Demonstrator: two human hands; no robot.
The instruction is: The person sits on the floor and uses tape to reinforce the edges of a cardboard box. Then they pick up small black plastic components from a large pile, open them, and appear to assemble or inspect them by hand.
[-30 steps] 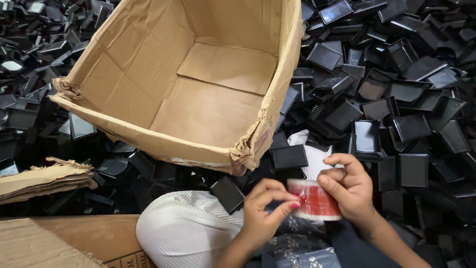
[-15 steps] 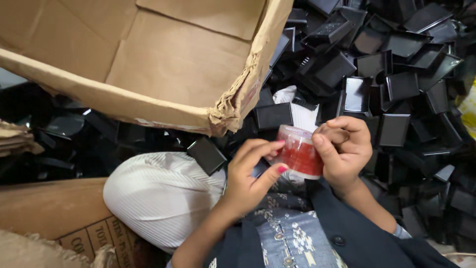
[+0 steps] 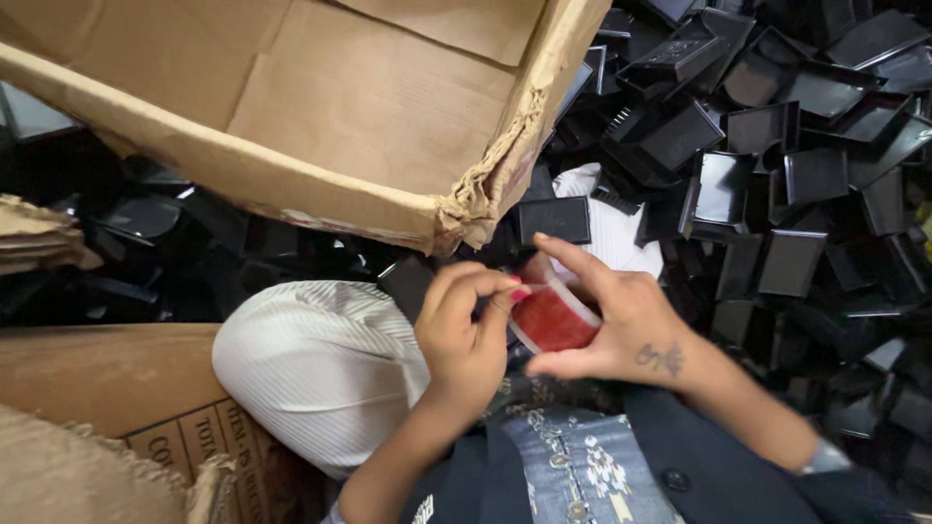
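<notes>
My right hand [image 3: 621,325] grips a roll of red tape [image 3: 551,316] just above my lap. My left hand [image 3: 466,335] reaches to the roll's left edge, thumb and forefinger pinching at the tape there. An open, empty cardboard box [image 3: 330,184] with a torn corner lies tipped just beyond my hands. My knee, in white striped cloth [image 3: 316,364], is to the left of my left hand.
A deep heap of small black plastic trays [image 3: 767,175] fills the right and far side. A second cardboard box [image 3: 107,378] sits at the lower left, with torn cardboard scraps [image 3: 39,233] at the left edge.
The view has dropped closer to my hands. The red tape roll has turned in my right hand, and my left fingers have moved onto its edge.
</notes>
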